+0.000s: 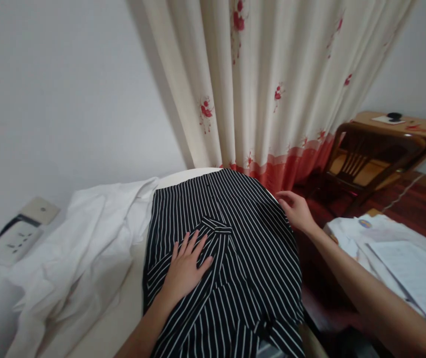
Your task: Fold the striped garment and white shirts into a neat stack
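A black garment with thin white stripes (243, 233) lies spread over a pale rounded board (183, 178). My left hand (186, 266) rests flat on the striped cloth near its middle, fingers stretched out and together. Over at the garment's right edge is my right hand (295, 211), fingers loosely curled against the cloth; whether it pinches the edge I cannot make out. A folded flap of the garment (216, 227) sits just above my left fingertips.
A crumpled white garment (86, 243) lies left of the striped one, against the white wall. A cream curtain with red flowers (272, 89) hangs behind. At right stand a wooden chair (373, 159) and desk (403, 124); white cloth with papers (403, 258) lies nearer.
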